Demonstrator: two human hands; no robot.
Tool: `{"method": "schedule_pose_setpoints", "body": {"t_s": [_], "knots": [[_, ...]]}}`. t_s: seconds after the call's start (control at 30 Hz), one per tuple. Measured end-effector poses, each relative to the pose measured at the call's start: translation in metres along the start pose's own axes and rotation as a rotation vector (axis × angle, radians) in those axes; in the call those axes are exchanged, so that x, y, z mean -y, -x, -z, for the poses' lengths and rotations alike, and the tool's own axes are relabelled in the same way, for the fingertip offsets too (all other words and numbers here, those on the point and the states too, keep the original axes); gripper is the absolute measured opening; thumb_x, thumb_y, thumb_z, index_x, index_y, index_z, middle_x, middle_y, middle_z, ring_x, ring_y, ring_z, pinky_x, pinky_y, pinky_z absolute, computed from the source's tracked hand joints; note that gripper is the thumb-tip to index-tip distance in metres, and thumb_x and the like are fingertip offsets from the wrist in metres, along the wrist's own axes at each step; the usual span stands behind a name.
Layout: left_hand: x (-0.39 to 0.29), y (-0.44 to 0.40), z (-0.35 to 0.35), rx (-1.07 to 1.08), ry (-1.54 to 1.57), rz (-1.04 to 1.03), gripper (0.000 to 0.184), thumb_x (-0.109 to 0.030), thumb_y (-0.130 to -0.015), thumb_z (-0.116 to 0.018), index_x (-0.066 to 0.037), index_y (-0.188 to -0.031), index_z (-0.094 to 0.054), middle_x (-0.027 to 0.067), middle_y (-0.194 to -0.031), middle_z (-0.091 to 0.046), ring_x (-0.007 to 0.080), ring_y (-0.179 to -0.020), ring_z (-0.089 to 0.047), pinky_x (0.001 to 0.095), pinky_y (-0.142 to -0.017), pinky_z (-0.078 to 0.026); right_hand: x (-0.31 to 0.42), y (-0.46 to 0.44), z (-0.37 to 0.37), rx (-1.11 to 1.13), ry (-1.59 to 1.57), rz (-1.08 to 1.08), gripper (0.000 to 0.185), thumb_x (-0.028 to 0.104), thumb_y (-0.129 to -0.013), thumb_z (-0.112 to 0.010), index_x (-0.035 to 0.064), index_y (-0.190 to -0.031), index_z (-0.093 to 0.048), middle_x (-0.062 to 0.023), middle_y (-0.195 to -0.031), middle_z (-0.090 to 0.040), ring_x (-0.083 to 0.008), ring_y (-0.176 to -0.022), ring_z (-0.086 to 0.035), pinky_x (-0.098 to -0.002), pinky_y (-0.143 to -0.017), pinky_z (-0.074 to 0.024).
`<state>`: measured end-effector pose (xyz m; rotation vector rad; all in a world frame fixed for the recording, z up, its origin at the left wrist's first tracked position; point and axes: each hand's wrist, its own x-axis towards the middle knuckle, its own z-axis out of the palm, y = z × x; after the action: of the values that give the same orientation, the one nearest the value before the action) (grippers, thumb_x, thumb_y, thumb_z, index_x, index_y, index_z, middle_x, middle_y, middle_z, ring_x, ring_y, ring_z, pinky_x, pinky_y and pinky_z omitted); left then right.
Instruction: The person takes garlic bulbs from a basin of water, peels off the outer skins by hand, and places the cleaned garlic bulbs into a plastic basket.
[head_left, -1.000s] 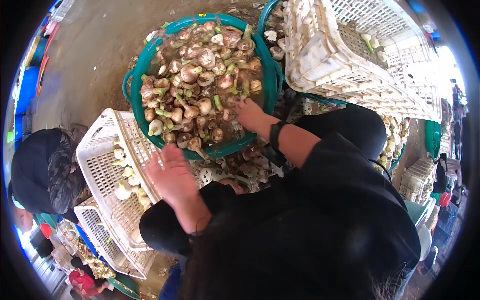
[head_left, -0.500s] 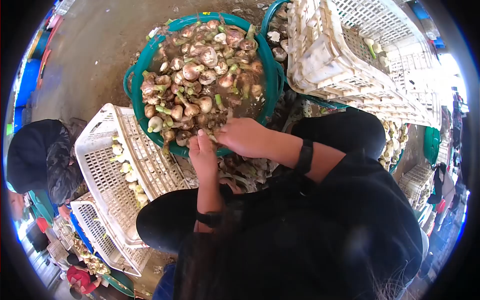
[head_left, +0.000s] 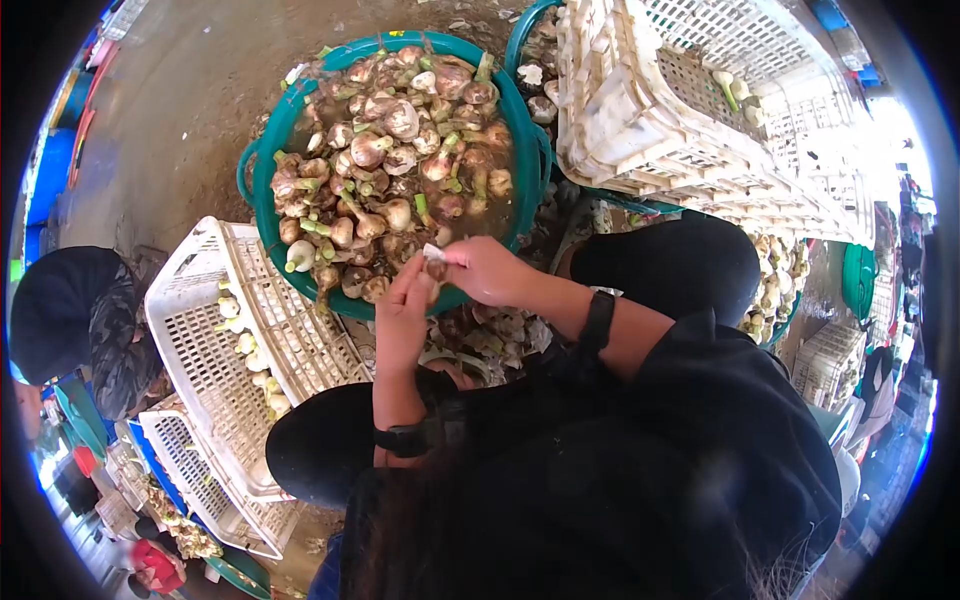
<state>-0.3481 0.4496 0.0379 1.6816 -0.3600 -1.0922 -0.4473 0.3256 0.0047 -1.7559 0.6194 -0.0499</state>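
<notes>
Between my two hands, over the near rim of a green tub (head_left: 265, 190), is a garlic bulb (head_left: 435, 268) with a pale bit of skin on it. My left hand (head_left: 403, 310) has its fingers closed round the bulb's lower left side. From the right, my right hand (head_left: 485, 270) pinches the pale skin at the bulb's top. Muddy garlic bulbs (head_left: 370, 150), some with green stem stubs, fill the tub in brown water.
A white crate (head_left: 290, 320) holding peeled bulbs (head_left: 245, 345) leans left of the tub. Stacked white crates (head_left: 640, 130) stand at the upper right. A co-worker in dark clothes (head_left: 75, 320) sits at the far left. Garlic (head_left: 775, 280) lies beyond my right knee.
Both hands came together at the tub's near rim from apart, my right out of the garlic, my left from above the crate. A bulb now shows between them.
</notes>
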Motion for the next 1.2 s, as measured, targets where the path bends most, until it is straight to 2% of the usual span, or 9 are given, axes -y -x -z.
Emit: {"method": "schedule_pose_setpoints", "body": {"t_s": [0.23,0.33,0.4,0.47,0.6,0.83,1.0,1.07,1.2], "knots": [[0.0,0.005,0.0,0.068,-1.07,-0.783,0.033,0.004,-0.082,-0.046,0.002,-0.114,-0.05,0.022,-0.12,-0.049,0.0313,-0.118,-0.043,0.0387,-0.099,-0.031,-0.008,-0.007,0.006,0.099,-1.019,-0.519,0.01,0.009,-0.081,-0.055,0.0029,-0.087,-0.06,-0.0051,-0.081,-0.062,-0.015,-0.069,-0.06,-0.0278,-0.054,-0.0468],[0.013,-0.002,-0.002,-0.136,-0.534,-0.757,0.022,-0.001,-0.085,-0.047,0.001,-0.106,-0.053,0.0187,-0.117,-0.052,0.0291,-0.111,-0.05,0.0397,-0.093,-0.04,0.004,0.006,-0.002,0.071,-1.282,-0.4,0.014,0.012,-0.084,-0.055,0.0037,-0.095,-0.059,-0.0039,-0.088,-0.06,-0.0109,-0.081,-0.057,-0.0252,-0.065,-0.0463],[0.007,-0.002,-0.003,-0.216,0.693,-0.078,0.019,-0.008,-0.087,-0.049,-0.002,-0.104,-0.053,0.0136,-0.111,-0.056,0.0247,-0.102,-0.055,0.0359,-0.084,-0.048,0.023,0.027,0.01,0.126,-0.637,-0.089,0.014,0.014,-0.085,-0.055,0.0054,-0.095,-0.059,-0.0018,-0.088,-0.059,-0.008,-0.084,-0.053,-0.0253,-0.075,-0.0433],[0.012,-0.003,0.002,-0.241,0.891,0.009,0.02,-0.015,-0.089,-0.05,-0.004,-0.105,-0.052,0.0085,-0.1,-0.059,0.0184,-0.089,-0.059,0.0274,-0.073,-0.052,0.023,0.039,0.023,0.207,-0.473,-0.039,0.014,0.016,-0.086,-0.055,0.0063,-0.094,-0.059,-0.0003,-0.088,-0.057,-0.0056,-0.085,-0.049,-0.0254,-0.079,-0.0407],[0.012,-0.005,0.02,-0.277,1.155,0.296,0.028,-0.035,-0.088,-0.05,-0.009,-0.098,-0.054,-0.0005,-0.081,-0.055,0.008,-0.062,-0.05,0.0173,-0.049,-0.043,0.04,0.058,0.063,-0.022,-1.45,0.116,0.016,0.013,-0.086,-0.049,0.0028,-0.098,-0.052,-0.011,-0.099,-0.058,-0.0223,-0.092,-0.055,-0.0333,-0.079,-0.0441],[-0.008,0.0,0.01,-0.37,0.674,0.244,0.031,-0.037,-0.088,-0.048,-0.008,-0.078,-0.053,0.0002,-0.063,-0.051,0.0079,-0.052,-0.044,0.0217,-0.042,-0.032,-0.001,0.063,0.043,0.122,0.663,0.066,0.036,0.03,-0.077,-0.058,0.012,-0.107,-0.054,-0.0098,-0.087,-0.059,-0.0268,-0.08,-0.059,-0.0353,-0.071,-0.0475],[-0.005,0.006,-0.017,-0.325,0.254,-0.068,0.043,-0.045,-0.089,-0.042,-0.003,-0.096,-0.052,0.003,-0.077,-0.055,0.0076,-0.059,-0.046,0.0205,-0.052,-0.037,-0.017,0.007,0.008,0.142,-1.245,-0.58,0.047,0.045,-0.087,-0.044,0.0082,-0.116,-0.048,-0.0108,-0.098,-0.057,-0.023,-0.077,-0.06,-0.036,-0.06,-0.0501],[-0.006,0.002,-0.002,-0.365,0.252,-0.048,0.042,-0.044,-0.089,-0.042,-0.004,-0.099,-0.051,0.0029,-0.08,-0.055,0.0079,-0.062,-0.047,0.0209,-0.054,-0.038,0.015,-0.003,0.049,0.645,-1.818,0.091,0.052,0.051,-0.088,-0.034,0.0074,-0.116,-0.045,-0.018,-0.099,-0.056,-0.0266,-0.077,-0.06,-0.0394,-0.052,-0.0509],[-0.002,-0.003,0.001,-0.429,0.347,0.089,0.035,-0.038,-0.09,-0.043,-0.006,-0.101,-0.051,0.0021,-0.082,-0.055,0.0081,-0.064,-0.048,0.0213,-0.056,-0.039,0.027,-0.037,0.091,-0.013,-0.933,-0.066,0.047,0.033,-0.085,-0.046,0.0051,-0.122,-0.04,-0.0175,-0.108,-0.055,-0.0264,-0.087,-0.06,-0.0361,-0.061,-0.0527]]}}
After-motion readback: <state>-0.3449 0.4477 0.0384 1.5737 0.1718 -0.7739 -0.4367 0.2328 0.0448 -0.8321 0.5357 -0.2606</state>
